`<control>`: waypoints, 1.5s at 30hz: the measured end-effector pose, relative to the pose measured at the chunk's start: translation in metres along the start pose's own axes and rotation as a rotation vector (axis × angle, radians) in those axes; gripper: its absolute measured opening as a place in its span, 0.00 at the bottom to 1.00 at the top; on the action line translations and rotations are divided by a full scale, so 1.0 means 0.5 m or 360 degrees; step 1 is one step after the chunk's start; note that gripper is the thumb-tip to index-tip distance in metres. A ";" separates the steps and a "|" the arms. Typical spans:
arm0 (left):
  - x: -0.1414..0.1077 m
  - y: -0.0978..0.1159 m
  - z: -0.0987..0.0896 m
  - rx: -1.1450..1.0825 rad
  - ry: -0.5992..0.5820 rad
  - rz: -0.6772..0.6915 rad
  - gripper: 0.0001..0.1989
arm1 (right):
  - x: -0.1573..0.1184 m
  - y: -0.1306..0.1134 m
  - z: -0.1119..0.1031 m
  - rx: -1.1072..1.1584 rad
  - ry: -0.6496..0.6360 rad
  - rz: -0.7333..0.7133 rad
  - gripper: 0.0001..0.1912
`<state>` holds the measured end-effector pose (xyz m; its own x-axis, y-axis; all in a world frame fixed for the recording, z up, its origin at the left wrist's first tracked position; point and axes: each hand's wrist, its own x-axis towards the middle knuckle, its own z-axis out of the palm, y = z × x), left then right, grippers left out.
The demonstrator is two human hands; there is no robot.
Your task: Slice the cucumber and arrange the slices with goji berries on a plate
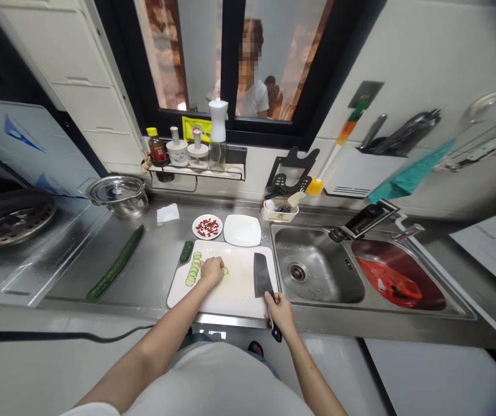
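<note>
Head view: our right hand (pixel 281 312) grasps one cleaver (pixel 262 276); our left hand (pixel 212 271), grip unclear, is at cucumber slices (pixel 193 270), near two plates (pixel 242 231).

Both forearms (pixel 156 341) reaching forward; left hand (pixel 212 271) palm-down, fingers bent; right hand (pixel 280 312) closer in, fingers curled closed.

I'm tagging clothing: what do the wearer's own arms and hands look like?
The left hand and right hand are ungloved, no watch or bracelet visible. A short white sleeve sits on the left upper arm; the right sleeve is out of view.
</note>
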<state>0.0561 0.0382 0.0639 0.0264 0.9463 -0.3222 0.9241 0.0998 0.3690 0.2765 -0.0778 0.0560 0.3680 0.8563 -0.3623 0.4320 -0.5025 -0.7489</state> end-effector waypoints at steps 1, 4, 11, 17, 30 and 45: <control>-0.002 0.000 -0.001 0.0010 0.0021 0.0007 0.05 | 0.000 -0.007 -0.003 -0.0130 0.0055 -0.0044 0.18; -0.010 -0.001 -0.003 0.0030 0.0062 0.0020 0.05 | -0.006 -0.031 -0.013 -0.0532 0.0100 -0.0144 0.16; -0.031 -0.017 -0.010 -0.0248 0.0048 -0.0040 0.06 | -0.013 -0.059 -0.022 -0.1163 -0.0016 -0.0052 0.21; -0.065 -0.082 -0.010 -0.0583 -0.0054 -0.0098 0.08 | 0.003 -0.056 -0.021 -0.1348 -0.0031 -0.0142 0.20; -0.094 -0.262 0.011 -0.0676 0.0168 -0.0374 0.09 | 0.004 -0.069 -0.016 -0.1433 -0.0062 -0.0081 0.21; -0.123 -0.231 -0.030 -0.0303 0.0160 -0.0462 0.05 | 0.031 -0.086 -0.025 -0.1153 0.0171 -0.0407 0.20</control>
<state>-0.0577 -0.0269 0.0541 -0.2731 0.8947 -0.3536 0.7997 0.4154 0.4335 0.2742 -0.0445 0.0894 0.2458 0.9586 -0.1436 0.9314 -0.2746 -0.2388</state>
